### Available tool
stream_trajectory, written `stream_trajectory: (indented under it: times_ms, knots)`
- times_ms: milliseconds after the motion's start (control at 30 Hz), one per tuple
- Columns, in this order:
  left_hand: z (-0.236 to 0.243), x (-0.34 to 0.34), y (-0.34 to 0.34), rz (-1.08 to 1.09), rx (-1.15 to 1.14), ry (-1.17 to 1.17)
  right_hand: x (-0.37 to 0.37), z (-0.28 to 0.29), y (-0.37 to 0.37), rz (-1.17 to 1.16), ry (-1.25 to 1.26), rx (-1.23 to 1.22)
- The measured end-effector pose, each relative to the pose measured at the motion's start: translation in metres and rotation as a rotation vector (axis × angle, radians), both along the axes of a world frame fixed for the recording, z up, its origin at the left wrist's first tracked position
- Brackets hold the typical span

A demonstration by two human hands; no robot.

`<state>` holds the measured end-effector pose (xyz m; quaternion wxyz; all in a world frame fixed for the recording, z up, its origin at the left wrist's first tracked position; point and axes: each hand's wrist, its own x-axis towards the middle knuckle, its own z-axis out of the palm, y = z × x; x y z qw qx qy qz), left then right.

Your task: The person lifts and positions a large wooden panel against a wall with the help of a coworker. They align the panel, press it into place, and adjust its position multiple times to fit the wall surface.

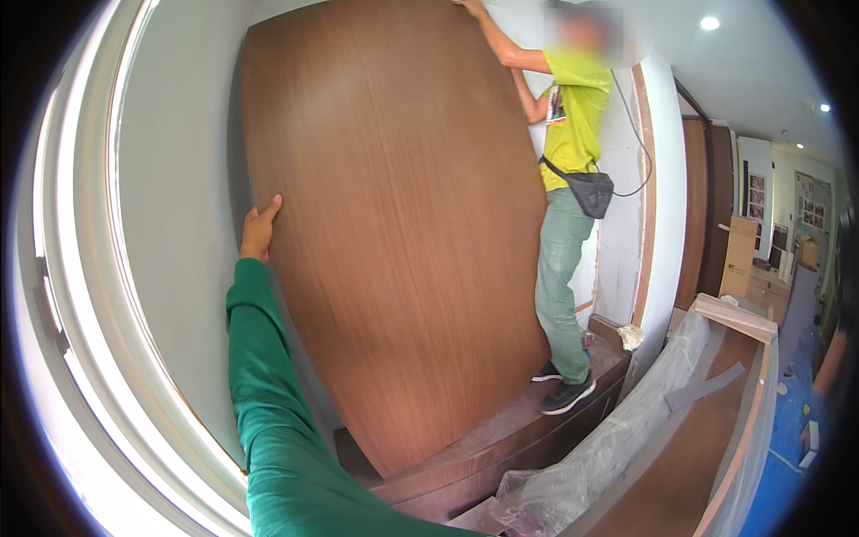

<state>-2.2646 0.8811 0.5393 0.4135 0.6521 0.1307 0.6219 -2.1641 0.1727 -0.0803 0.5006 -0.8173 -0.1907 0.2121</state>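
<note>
A tall brown wood-grain panel (394, 206) stands upright, slightly tilted, and fills the middle of the view. My left hand (259, 231), at the end of a green sleeve, grips the panel's left edge about halfway up. Its thumb side shows at the front face, and the other fingers are partly hidden by the edge. On the panel's right, a co-worker (573, 134) in a yellow-green shirt reaches up with one hand at the top corner; their other hand is by the right edge. My right hand is out of view.
The co-worker stands on a low brown wooden platform (465, 461). A long wooden piece partly wrapped in clear plastic (591, 465) lies to the right, with a grey strip (707, 387) across it. Blue floor covering (787, 447) and a cardboard box (738, 255) are farther right. A window frame (98, 268) runs along the left.
</note>
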Motion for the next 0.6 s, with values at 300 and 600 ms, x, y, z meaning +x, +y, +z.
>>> stream_trajectory:
  times_ms: [300,600]
  knots:
    - [0.01,-0.006,-0.01,0.287,0.041,0.011,-0.011,0.006,-0.022,0.012,0.0,-0.054]
    - [-0.017,-0.021,-0.018,0.512,0.135,0.031,-0.033,-0.019,-0.028,0.081,-0.032,0.051]
